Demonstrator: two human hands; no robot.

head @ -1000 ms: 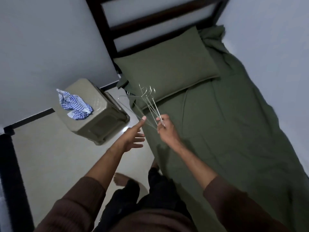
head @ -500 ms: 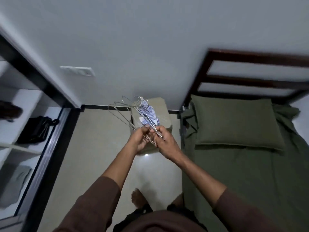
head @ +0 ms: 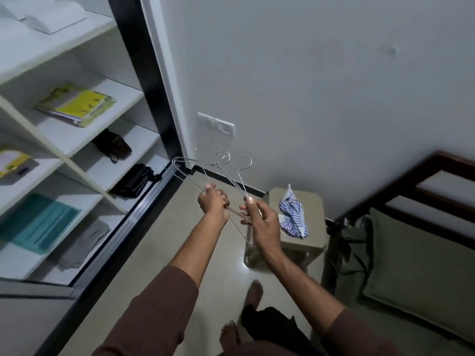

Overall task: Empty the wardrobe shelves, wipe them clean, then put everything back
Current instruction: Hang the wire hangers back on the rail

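Note:
Both hands hold a bunch of thin wire hangers in front of me, hooks pointing up. My left hand grips the wires on the left side. My right hand pinches one hanger's wire beside it. The white wardrobe shelves stand open at the left. On them lie yellow books, a dark pouch, a folded black garment, a teal cloth and a grey cloth. A blue-and-white striped rag lies on a beige stool.
The wardrobe's black sliding frame runs down to the floor track. A wall socket sits behind the hangers. A bed with a green pillow and dark wooden headboard fills the right. My bare feet stand on the beige floor.
I have turned left from the bed toward the wardrobe. My left hand, open a second ago, has closed on the hangers beside my right hand.

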